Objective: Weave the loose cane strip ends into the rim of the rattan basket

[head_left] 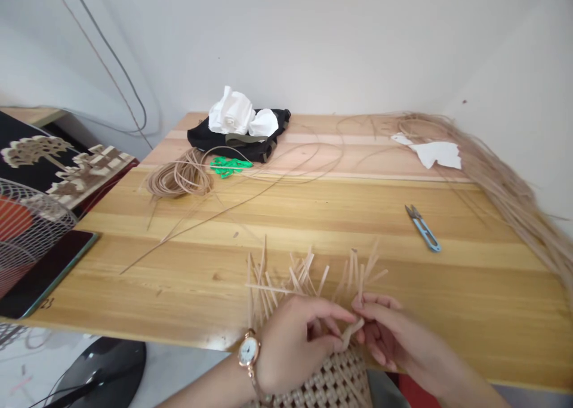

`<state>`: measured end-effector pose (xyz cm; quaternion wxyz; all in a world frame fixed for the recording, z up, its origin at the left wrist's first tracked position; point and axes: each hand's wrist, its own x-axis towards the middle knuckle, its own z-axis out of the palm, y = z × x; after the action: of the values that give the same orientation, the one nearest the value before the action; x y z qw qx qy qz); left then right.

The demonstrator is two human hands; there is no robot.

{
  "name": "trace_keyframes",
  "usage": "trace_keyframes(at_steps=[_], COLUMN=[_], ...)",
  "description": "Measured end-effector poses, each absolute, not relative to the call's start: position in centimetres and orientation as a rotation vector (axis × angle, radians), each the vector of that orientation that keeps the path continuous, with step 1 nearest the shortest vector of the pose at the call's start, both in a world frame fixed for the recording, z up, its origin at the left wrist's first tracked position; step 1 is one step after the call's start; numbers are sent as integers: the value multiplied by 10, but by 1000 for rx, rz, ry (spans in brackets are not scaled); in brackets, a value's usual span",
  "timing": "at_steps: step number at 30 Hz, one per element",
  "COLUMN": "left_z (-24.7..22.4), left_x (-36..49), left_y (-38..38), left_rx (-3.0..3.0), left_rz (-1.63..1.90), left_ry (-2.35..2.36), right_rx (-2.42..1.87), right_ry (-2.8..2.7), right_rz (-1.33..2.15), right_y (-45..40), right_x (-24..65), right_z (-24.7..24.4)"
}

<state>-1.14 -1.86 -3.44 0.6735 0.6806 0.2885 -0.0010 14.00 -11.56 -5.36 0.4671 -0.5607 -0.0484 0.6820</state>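
Observation:
A woven piece (329, 384) of tan flat cane-like strips lies at the table's front edge, with several loose strip ends (307, 270) sticking up from its far side. My left hand (298, 330), a watch (249, 349) on its wrist, reaches across the weave. Its thumb and fingers pinch a short bent strip (351, 331) at the rim. Just to the right, my right hand (389, 330) is closed, its thumb and forefinger pressed on an upright strip end (361, 282). The lower part of the weave is cut off by the frame.
Blue thread snips (423, 229) lie at right. Long strips (501, 175) run down the right edge beside torn white paper (436, 154). A strip coil (179, 175), green bundle (230, 166) and black bag (242, 142) with white tissue (233, 112) stand back left. A phone (49, 270) lies left.

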Motion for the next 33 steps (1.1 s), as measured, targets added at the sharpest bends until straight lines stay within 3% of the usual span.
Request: trace_keyframes(at_steps=[16, 23, 25, 30, 33], left_z=[-36, -37, -36, -32, -33], left_x=[-15, -14, -14, -12, -11], left_y=[-15, -7, -7, -7, -9], left_rx=[1284, 1253, 1292, 1470, 1498], left_rz=[-44, -121, -107, -48, -29], left_ry=[714, 652, 672, 711, 738], right_rx=[-1502, -1360, -1584, -2025, -1963], right_ry=[-374, -570, -801, -1464, -1795], right_rz=[1816, 1933, 1729, 564, 427], right_y=[-130, -162, -168, -163, -151], right_x=[129, 142, 149, 138, 115], right_z=[-42, -47, -46, -37, -36])
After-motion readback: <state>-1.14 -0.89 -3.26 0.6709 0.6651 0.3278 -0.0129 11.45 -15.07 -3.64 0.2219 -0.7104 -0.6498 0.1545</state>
